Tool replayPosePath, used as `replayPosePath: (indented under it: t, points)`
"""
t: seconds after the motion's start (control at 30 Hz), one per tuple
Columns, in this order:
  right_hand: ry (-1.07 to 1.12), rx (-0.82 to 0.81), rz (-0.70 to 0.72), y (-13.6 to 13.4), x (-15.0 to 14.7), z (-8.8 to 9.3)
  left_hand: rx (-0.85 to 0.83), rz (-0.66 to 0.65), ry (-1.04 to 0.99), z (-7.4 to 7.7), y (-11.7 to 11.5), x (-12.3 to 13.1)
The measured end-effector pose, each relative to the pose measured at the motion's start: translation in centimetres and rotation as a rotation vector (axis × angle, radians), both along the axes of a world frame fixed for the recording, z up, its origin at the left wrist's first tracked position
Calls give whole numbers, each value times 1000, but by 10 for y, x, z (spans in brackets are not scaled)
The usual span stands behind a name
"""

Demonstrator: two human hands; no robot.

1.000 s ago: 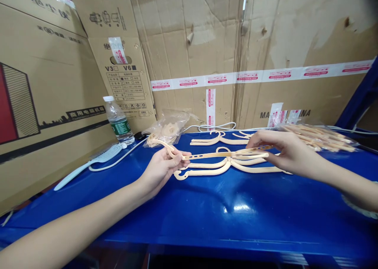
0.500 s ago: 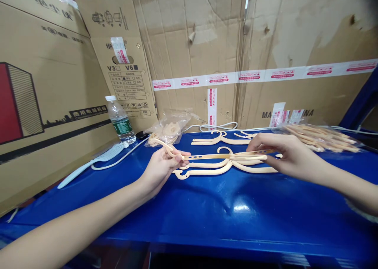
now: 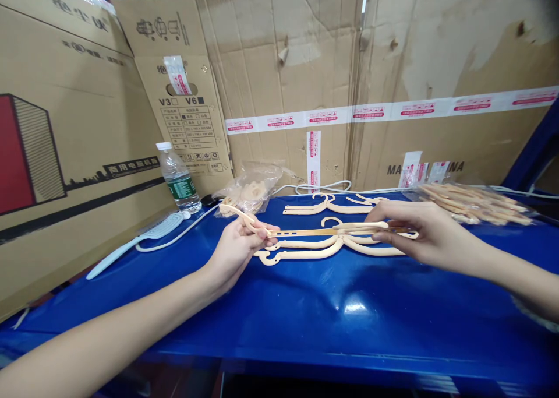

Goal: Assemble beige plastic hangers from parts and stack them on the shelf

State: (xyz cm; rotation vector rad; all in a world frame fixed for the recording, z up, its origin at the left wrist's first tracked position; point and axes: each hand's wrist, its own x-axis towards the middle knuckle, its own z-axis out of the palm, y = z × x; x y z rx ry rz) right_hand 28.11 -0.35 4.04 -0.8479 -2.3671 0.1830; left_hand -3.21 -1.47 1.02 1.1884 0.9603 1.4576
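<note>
Cream-coloured hanger [image 3: 314, 232], pinched between a left hand [image 3: 238, 247] and a right hand [image 3: 421, 232], stretches left to right above a blue table [image 3: 279, 322]. Tilted upward rightward a second ago, it now runs nearly level.

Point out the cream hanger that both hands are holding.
The slotted hanger, raised between the left hand and the right hand; the other hangers lie on the blue table.
</note>
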Motion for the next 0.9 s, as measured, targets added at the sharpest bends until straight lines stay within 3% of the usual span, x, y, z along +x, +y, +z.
replayPosePath:
  t: [0.37, 0.57, 0.7, 0.8, 0.87, 0.9]
  points:
    - [-23, 8, 14, -6, -3, 1, 18, 23, -28, -1, 2, 0]
    - [142, -218, -59, -5, -5, 0, 0, 28, -93, 0, 5, 2]
    - [204, -279, -85, 2, 0, 0, 21, 16, -52, 2, 6, 1]
    - [234, -315, -97, 7, 5, 4, 38, -95, 208, 2, -2, 3]
    - [225, -357, -99, 8, 8, 7, 229, -218, 552, 1, -13, 5]
    - [210, -387, -92, 8, 9, 9, 408, -267, 736, 0, -19, 6]
